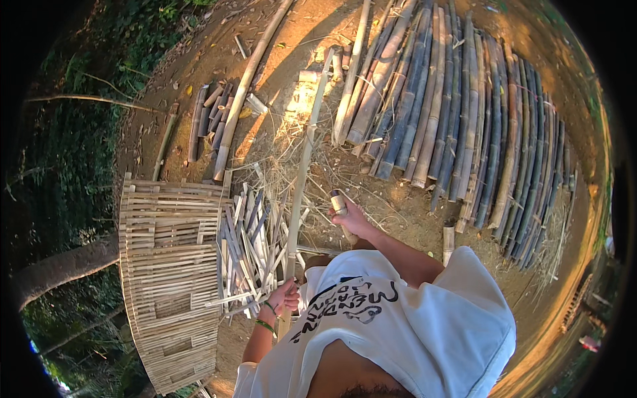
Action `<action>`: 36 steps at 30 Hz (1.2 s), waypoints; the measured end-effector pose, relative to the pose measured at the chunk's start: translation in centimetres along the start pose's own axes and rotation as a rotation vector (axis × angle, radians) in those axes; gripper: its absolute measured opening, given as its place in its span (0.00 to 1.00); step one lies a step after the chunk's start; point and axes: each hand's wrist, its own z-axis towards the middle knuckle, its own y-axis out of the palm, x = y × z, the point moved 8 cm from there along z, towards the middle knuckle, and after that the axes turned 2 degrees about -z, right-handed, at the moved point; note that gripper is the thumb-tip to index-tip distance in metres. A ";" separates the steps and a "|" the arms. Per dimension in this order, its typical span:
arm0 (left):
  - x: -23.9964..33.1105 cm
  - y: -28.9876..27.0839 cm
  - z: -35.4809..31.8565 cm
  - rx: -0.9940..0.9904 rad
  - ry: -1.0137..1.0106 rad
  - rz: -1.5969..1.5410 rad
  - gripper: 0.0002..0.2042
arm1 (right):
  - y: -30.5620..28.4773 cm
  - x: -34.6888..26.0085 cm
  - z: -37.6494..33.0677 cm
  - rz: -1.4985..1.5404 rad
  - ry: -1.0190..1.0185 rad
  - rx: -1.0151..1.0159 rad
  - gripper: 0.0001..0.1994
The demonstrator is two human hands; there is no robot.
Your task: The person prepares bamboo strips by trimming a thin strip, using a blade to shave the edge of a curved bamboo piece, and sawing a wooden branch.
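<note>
A long split bamboo strip (304,159) stretches from beside my lap away across the ground. Closed around its near end is my left hand (284,296), with bands on the wrist. My right hand (353,220), to the right of the strip, grips a short, round, bamboo-like handle (339,201) with a dark end. Whatever its lower part joins is mostly hidden by the hand and my clothes. Left of the strip, close to my left hand, lies a loose heap of thin pale bamboo slats (249,242).
Many bamboo poles (458,106) lie side by side at the far right. A woven slat panel (169,265) spreads at the left. Short cut bamboo pieces (215,109) and a long pole (249,83) lie beyond it. Fibre shavings (272,166) litter the ground.
</note>
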 end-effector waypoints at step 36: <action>-18.5 -7.4 -25.6 0.757 1.420 0.485 0.23 | 25.7 23.3 1.8 -0.264 0.403 -0.126 0.18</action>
